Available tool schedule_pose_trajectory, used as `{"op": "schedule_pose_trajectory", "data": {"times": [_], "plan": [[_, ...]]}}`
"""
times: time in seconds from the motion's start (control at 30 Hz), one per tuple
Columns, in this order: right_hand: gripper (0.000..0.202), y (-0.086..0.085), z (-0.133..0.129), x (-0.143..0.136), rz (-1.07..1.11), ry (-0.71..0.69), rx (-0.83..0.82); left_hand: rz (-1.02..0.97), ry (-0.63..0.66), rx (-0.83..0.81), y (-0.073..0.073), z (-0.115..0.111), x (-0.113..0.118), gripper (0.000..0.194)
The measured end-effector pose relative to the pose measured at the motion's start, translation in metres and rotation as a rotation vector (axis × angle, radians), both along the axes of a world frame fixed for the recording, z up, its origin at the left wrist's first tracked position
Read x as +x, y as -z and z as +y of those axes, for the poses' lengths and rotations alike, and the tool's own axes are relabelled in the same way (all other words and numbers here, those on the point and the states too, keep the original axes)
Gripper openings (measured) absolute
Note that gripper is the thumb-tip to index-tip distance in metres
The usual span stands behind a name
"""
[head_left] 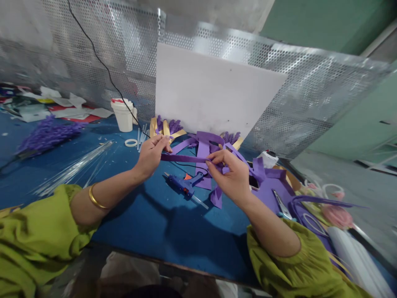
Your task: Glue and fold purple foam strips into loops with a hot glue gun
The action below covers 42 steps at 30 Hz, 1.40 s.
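Perforated metal sheeting backs the blue desk (pixel 149 223), whose near edge is cut off below. Both hands pinch a flat purple strip (pixel 182 158) stretched between them above the desk's middle: left hand (pixel 151 155) on one end, right hand (pixel 231 174) on the other, its fingers partly hiding the strip. A blue plastic glue gun (pixel 184 185) lies beneath.

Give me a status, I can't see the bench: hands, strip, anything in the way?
Left hand and right hand pinch purple strip taut between them. Glue gun lies right below on blue table.
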State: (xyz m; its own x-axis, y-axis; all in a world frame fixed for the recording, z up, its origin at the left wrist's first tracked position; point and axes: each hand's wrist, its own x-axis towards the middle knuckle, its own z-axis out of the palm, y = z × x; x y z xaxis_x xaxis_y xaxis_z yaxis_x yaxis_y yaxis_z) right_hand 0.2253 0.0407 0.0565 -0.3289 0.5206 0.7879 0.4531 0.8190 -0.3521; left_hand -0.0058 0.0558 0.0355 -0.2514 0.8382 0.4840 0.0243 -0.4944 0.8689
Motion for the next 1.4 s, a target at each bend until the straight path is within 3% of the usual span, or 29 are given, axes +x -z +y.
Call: {"op": "schedule_pose_trajectory", "data": {"times": [0.1, 0.17, 0.23, 0.3, 0.4, 0.57, 0.77, 0.87, 0.97, 1.13, 1.2, 1.4], "plan": [[0.019, 0.001, 0.002, 0.000, 0.016, -0.002, -0.027, 0.003, -0.091, -0.005, -0.001, 0.001, -0.003, 0.053], [0.019, 0.002, 0.002, 0.001, 0.022, -0.001, -0.047, 0.086, -0.143, 0.001, -0.002, 0.000, -0.004, 0.042], [0.019, 0.002, 0.003, 0.000, 0.025, -0.003, -0.069, 0.141, -0.112, 0.039, -0.002, -0.001, -0.004, 0.016], [0.020, 0.002, 0.003, 0.000, 0.024, -0.001, -0.095, 0.182, -0.029, 0.057, -0.001, -0.004, -0.003, 0.028], [0.020, 0.004, 0.003, -0.002, 0.015, 0.011, -0.115, 0.334, 0.053, 0.030, 0.001, -0.008, 0.000, 0.022], [0.019, 0.007, 0.002, -0.005, -0.001, 0.031, -0.126, 0.534, 0.037, 0.009, 0.000, -0.009, 0.002, 0.010], [0.020, 0.009, 0.001, -0.007, 0.032, 0.009, -0.126, 0.428, 0.103, -0.019, -0.003, -0.012, 0.004, 0.033], [0.020, 0.012, -0.001, -0.009, 0.026, -0.022, -0.131, 0.410, 0.180, -0.030, -0.002, -0.016, 0.006, 0.024], [0.020, 0.014, -0.003, -0.012, 0.005, -0.048, -0.128, 0.500, 0.150, 0.025, 0.000, -0.018, 0.008, 0.012], [0.021, 0.015, -0.005, -0.013, 0.008, -0.059, -0.089, 0.391, 0.236, -0.072, 0.000, -0.020, 0.010, 0.035], [0.021, 0.016, -0.005, -0.014, -0.005, -0.057, -0.083, 0.349, 0.276, -0.111, -0.001, -0.022, 0.011, 0.033], [0.019, 0.018, -0.007, -0.016, -0.054, -0.088, -0.066, 0.490, 0.213, 0.045, 0.001, -0.023, 0.013, 0.014]]}}
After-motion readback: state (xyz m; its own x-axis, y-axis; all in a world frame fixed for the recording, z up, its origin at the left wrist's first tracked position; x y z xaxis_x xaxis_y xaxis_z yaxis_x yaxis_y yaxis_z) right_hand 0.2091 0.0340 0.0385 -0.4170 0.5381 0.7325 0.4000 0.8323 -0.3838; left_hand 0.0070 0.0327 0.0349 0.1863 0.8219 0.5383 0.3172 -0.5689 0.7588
